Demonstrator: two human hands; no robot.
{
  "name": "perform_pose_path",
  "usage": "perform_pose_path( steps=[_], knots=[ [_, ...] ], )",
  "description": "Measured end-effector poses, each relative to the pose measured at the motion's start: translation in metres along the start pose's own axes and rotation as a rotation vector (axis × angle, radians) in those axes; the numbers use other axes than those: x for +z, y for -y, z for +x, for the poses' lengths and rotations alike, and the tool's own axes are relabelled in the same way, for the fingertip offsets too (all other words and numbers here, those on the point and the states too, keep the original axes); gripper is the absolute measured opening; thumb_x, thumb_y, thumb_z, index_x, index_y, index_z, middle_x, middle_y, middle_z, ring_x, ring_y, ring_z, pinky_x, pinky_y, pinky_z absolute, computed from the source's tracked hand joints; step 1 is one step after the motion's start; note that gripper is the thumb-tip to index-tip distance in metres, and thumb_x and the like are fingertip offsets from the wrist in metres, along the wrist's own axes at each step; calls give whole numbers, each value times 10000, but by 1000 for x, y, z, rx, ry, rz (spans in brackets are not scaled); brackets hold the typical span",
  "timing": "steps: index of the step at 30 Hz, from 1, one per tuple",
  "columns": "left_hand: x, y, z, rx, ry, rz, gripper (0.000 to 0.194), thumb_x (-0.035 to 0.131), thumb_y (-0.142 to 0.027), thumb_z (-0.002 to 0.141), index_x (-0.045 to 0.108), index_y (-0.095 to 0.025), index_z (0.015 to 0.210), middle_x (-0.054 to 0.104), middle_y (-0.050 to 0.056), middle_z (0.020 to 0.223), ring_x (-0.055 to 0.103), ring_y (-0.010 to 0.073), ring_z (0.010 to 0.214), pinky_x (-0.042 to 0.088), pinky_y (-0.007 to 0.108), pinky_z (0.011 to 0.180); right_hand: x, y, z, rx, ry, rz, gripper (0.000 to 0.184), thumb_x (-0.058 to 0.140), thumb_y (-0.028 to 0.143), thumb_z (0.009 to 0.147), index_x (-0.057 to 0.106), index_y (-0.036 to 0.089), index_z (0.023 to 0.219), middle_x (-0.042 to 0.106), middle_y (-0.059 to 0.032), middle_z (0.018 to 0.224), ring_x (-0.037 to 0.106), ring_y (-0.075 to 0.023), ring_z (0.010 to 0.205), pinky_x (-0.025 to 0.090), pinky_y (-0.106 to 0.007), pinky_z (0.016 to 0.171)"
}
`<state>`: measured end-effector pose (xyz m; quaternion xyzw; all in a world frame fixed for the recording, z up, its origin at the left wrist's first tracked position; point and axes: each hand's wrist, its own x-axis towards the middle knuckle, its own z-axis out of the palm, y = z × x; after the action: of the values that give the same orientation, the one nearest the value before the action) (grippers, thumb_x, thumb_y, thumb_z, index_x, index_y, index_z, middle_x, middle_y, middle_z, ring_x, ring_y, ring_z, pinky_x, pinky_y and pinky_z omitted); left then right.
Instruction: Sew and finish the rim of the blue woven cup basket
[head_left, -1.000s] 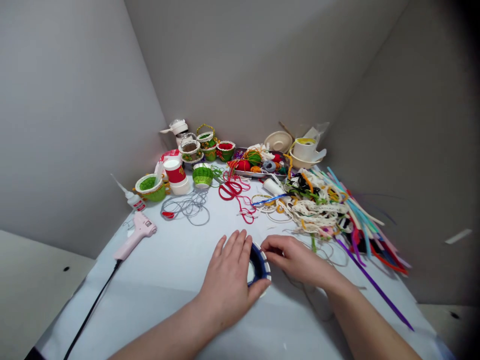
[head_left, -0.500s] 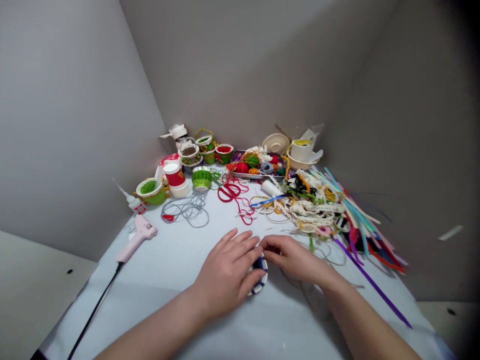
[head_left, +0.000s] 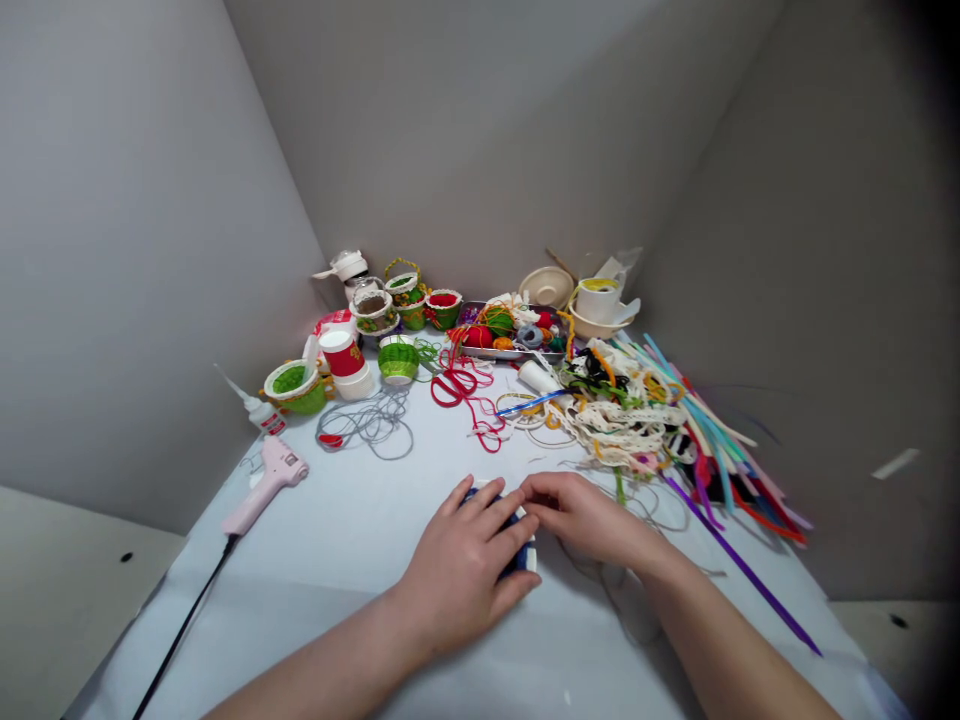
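The blue-and-white cup (head_left: 519, 562) sat on the table (head_left: 337, 560) before the person, held steady beneath the left hand's (head_left: 461, 570) spread, curved fingers, while the right hand's (head_left: 581, 520) fingers pinched close beside its rim, any hold unclear.

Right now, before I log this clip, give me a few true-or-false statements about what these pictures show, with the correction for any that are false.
1. The left hand lies over a blue-and-white round object. True.
2. The right hand is holding the pink glue gun. False: the right hand is at the round object, and the glue gun lies off to the left on the table.
3. A metal tray at the back holds balls of yarn. True.
4. The purple strip lies to the left of both hands. False: it lies to their right.
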<state>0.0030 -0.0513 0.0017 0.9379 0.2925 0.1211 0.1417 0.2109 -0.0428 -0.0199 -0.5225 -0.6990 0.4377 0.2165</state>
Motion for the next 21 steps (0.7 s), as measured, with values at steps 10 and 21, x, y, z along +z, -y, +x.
perform_pose_path(
  steps=[10,21],
  knots=[
    [7,-5,-2,-125,-24,26,564,546,-426,823,440,-261,1352,307,85,1498,299,267,1370,305,488,1104,-6,8,-2,20,15,15,156,523,259,811,627,147,788,607,10,706,506,-116,658,381,-210,604],
    [-29,2,4,-209,-35,-277,637,584,-396,808,373,-242,1389,397,93,1447,367,239,1331,326,443,1096,-5,11,-4,4,-13,-29,167,519,258,815,648,152,812,637,-4,737,521,-124,676,390,-212,619]
  ],
)
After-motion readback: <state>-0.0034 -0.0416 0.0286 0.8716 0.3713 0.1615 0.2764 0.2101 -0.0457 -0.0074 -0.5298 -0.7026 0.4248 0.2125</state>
